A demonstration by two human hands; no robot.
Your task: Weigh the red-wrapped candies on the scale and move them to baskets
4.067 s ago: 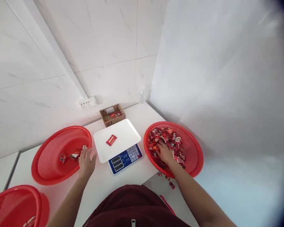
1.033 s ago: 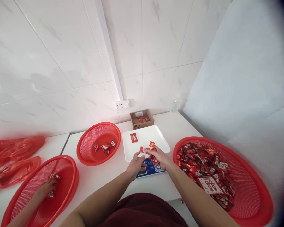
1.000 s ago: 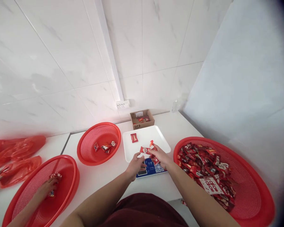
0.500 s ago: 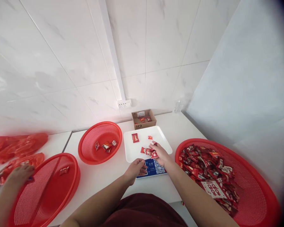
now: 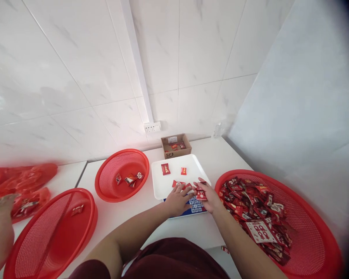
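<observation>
My right hand [image 5: 211, 198] is closed around a few red wrapped candies [image 5: 201, 195], one of them with pale dots, at the near right edge of the white scale tray [image 5: 159, 190]. Beside it my left hand [image 5: 178, 202] is open, fingers spread over the near edge of the tray, close to a red candy [image 5: 178, 183] partly covered by the fingers. Farther back on the tray lie a larger red candy packet [image 5: 165, 169] and a small red packet [image 5: 184, 171]. Below my hands shows the blue keypad [image 5: 196, 207] of the scale, partly hidden.
At right stands a large red basket [image 5: 311, 217] heaped with wrapped candies. Two red baskets at left, one farther back [image 5: 104, 166] and one nearer [image 5: 62, 240], hold few candies. Behind the tray is a cardboard box [image 5: 177, 154]. Another person's arm [image 5: 1, 228] reaches in beside red bags [image 5: 23, 178].
My left hand has moved right and forward onto the tray edge, its fingers spreading. My right hand has shifted right with candies. The other person's hand has moved left, away from the near basket.
</observation>
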